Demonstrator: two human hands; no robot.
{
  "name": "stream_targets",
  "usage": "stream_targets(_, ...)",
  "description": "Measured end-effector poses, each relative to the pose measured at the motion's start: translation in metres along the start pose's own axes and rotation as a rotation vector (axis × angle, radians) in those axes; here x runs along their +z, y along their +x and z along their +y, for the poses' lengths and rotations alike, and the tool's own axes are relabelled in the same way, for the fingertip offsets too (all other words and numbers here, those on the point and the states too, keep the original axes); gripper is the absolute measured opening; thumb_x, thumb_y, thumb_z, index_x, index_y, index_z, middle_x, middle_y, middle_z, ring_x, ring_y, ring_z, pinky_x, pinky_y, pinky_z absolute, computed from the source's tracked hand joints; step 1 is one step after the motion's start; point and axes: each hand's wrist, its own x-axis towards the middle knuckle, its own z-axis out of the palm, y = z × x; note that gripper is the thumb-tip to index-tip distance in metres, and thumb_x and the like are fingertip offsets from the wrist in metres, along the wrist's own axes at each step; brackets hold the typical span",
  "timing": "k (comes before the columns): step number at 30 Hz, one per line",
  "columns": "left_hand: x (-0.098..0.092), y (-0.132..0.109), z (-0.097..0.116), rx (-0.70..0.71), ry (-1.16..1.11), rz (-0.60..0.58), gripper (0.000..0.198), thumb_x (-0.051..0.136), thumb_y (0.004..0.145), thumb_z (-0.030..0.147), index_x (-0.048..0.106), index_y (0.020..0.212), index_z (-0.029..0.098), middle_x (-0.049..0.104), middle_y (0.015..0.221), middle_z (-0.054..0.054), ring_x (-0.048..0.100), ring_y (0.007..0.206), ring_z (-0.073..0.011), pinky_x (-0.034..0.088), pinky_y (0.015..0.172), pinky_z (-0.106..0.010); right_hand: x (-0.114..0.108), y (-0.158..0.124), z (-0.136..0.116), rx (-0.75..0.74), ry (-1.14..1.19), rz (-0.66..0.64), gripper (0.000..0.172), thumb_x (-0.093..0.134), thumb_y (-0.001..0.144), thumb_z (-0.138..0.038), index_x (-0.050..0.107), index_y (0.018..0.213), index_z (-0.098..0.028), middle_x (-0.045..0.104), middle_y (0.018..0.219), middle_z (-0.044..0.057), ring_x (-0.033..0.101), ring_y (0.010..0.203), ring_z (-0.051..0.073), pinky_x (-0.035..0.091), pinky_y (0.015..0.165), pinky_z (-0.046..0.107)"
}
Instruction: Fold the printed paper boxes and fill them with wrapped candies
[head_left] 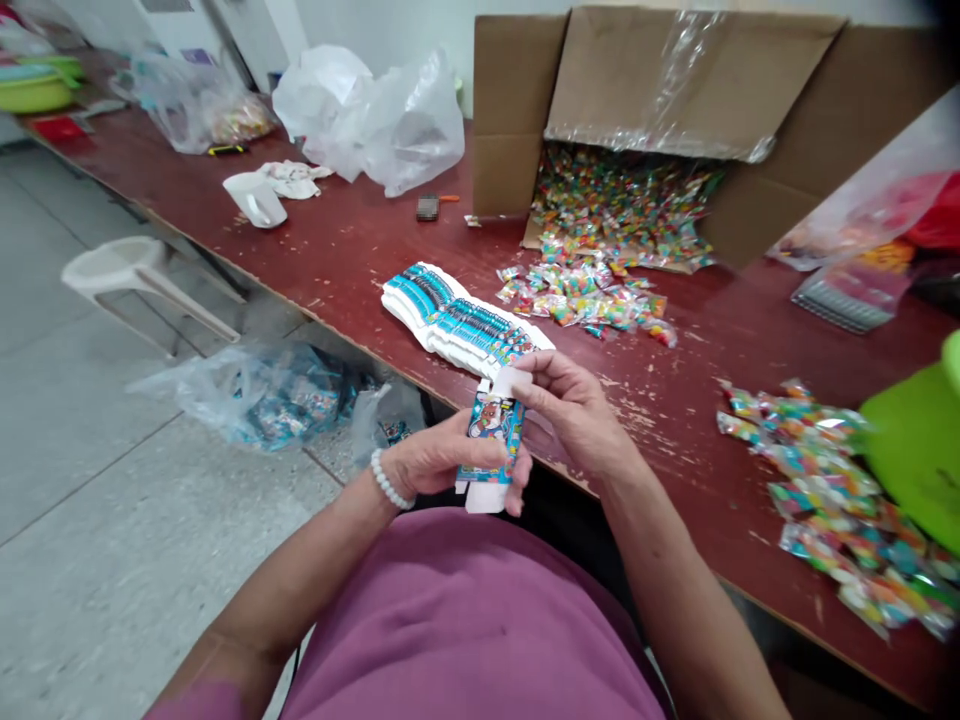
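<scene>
My left hand (442, 462), with a white bead bracelet (388, 480) on its wrist, grips a small printed cardboard box (491, 430) from below. My right hand (571, 405) pinches the box's white top flap between thumb and fingers. The box's lower flaps stick out below my left hand. Just beyond my hands lies a stack of flat blue-and-white printed cartons (457, 318). Small shiny candy packets spill from a cardboard carton (510, 110) in a heap (586, 300), and another pile (829, 495) lies to my right.
The worn red table (360, 250) runs along my front, with its edge close to my body. White plastic bags (375, 115), a white cup (255, 198) and a green basin (919, 450) stand on it. A white stool (127, 270) and a bag of printed cartons (285, 395) are on the floor.
</scene>
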Motion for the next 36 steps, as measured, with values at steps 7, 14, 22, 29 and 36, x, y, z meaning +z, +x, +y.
stream_targets(7,-0.006,0.0,-0.022,0.17,0.157,0.214,0.035,0.084,0.064,0.04,0.072,0.085,0.014,0.069,0.075,-0.006,0.063,0.065,-0.0181,0.049,0.063,-0.028,0.005,-0.008,0.02,0.011,-0.01,-0.04,0.05,0.078,0.079,-0.039,0.055,0.122,-0.028,0.067,0.09,-0.001,0.063,0.07,0.014,0.053,0.058,0.026)
stream_targets(14,0.005,-0.001,-0.018,0.165,0.259,0.343,0.027,0.087,0.063,0.03,0.072,0.079,0.013,0.069,0.068,-0.004,0.062,0.062,-0.0162,0.052,0.063,-0.028,0.018,-0.021,0.024,0.026,-0.078,-0.056,0.05,0.084,0.071,-0.035,0.057,0.112,-0.024,0.068,0.102,0.002,0.066,0.09,0.017,0.056,0.077,0.028)
stream_targets(22,0.016,0.005,-0.025,0.24,0.162,0.426,0.029,0.086,0.068,0.036,0.072,0.078,0.013,0.065,0.067,-0.003,0.06,0.056,-0.0144,0.054,0.051,-0.027,0.019,-0.03,0.017,0.073,-0.088,-0.18,0.03,0.065,0.089,-0.05,0.061,0.103,-0.023,0.059,0.078,-0.003,0.052,0.049,0.009,0.046,0.039,0.019)
stream_targets(29,0.016,0.006,-0.028,0.238,0.141,0.478,0.035,0.083,0.073,0.038,0.073,0.096,0.013,0.073,0.085,-0.005,0.068,0.081,-0.0182,0.055,0.078,-0.029,0.003,-0.02,0.022,-0.049,-0.273,-0.083,0.035,0.053,0.096,-0.052,0.064,0.089,-0.018,0.061,0.078,0.0,0.056,0.065,0.012,0.048,0.055,0.021)
stream_targets(36,0.017,0.0,-0.028,0.386,0.038,0.646,0.06,0.084,0.071,0.031,0.053,0.121,0.019,0.075,0.095,-0.006,0.072,0.081,-0.0187,0.057,0.076,-0.031,0.0,-0.018,0.031,-0.078,-0.186,0.118,0.049,0.071,0.084,-0.045,0.055,0.126,-0.027,0.067,0.114,0.005,0.065,0.103,0.021,0.055,0.087,0.034)
